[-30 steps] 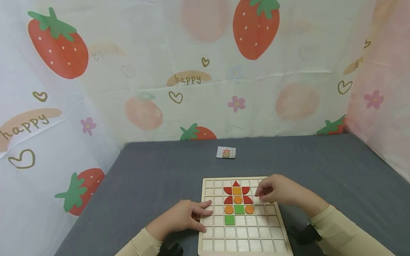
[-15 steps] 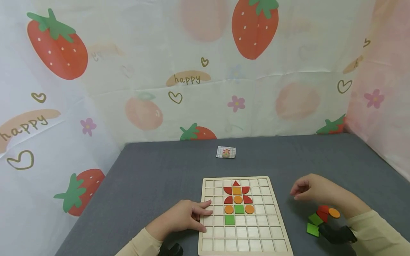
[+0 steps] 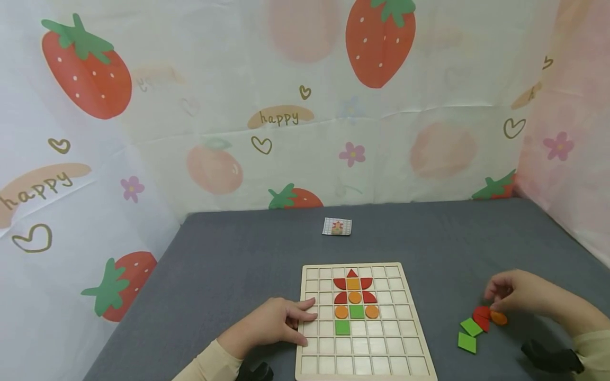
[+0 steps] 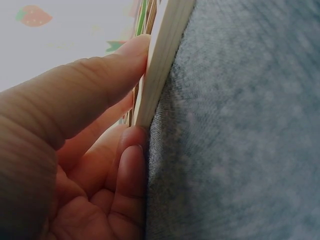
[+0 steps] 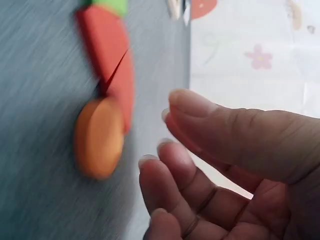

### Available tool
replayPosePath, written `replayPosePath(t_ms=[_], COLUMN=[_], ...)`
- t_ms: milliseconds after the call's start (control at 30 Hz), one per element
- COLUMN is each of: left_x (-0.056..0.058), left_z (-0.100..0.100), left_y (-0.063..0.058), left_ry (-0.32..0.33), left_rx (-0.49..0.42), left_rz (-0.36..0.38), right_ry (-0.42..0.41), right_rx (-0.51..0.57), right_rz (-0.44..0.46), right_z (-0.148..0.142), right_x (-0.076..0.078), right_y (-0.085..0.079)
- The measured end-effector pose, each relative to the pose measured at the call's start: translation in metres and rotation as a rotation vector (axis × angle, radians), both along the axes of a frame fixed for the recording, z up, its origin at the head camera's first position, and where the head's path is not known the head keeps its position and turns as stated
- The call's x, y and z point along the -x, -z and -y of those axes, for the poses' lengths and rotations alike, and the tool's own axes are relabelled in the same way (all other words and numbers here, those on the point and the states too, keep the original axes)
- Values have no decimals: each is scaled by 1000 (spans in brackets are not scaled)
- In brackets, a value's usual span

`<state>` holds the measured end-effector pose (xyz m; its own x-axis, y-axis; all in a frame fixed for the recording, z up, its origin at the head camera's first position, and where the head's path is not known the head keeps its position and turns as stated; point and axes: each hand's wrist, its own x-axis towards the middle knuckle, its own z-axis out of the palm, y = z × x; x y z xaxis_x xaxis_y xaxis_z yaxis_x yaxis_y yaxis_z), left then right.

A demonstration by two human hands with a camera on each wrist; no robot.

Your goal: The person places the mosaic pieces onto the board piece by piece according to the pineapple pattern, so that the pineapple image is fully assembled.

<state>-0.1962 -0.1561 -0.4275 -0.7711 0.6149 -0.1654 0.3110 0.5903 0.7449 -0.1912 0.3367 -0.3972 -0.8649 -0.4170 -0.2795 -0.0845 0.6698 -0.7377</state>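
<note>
A square-grid wooden board (image 3: 381, 346) lies on the table with colored pieces in its cells. They include a red triangle (image 3: 352, 273), an orange square (image 3: 353, 284), orange discs (image 3: 355, 297) and green squares (image 3: 342, 327). At the board's left edge rests my left hand (image 3: 272, 324), its thumb (image 4: 110, 70) and extended fingers on the rim. My right hand (image 3: 529, 293) hovers over the loose pieces at the right, thumb and fingertips apart with nothing between them. Just below its fingers are an orange disc (image 5: 100, 140) and red curved pieces (image 5: 107, 42).
Two loose green squares (image 3: 467, 342) lie left of the red pieces, one nearer the front. Behind the board is a small pattern card (image 3: 337, 226). A strawberry-print cloth (image 3: 305, 132) hangs along the back and sides of the grey table (image 3: 238, 254).
My right hand has moved from above the board's right side out to the right, over the loose pieces, which its arm first hid. My left hand has stayed on the board.
</note>
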Motion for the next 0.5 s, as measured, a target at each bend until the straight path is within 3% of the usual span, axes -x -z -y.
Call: replayPosePath(t_ms=[233,500], left_x=[0,-1], left_z=[0,0], left_y=[-1,0], left_ry=[-1,-2], left_rx=[5,6], left_rz=[2,-13], right_ry=[-28,-64], right_rx=[6,3], right_rz=[106,63], right_z=[-16,-16], right_x=[-2,-2], right_y=[13,17])
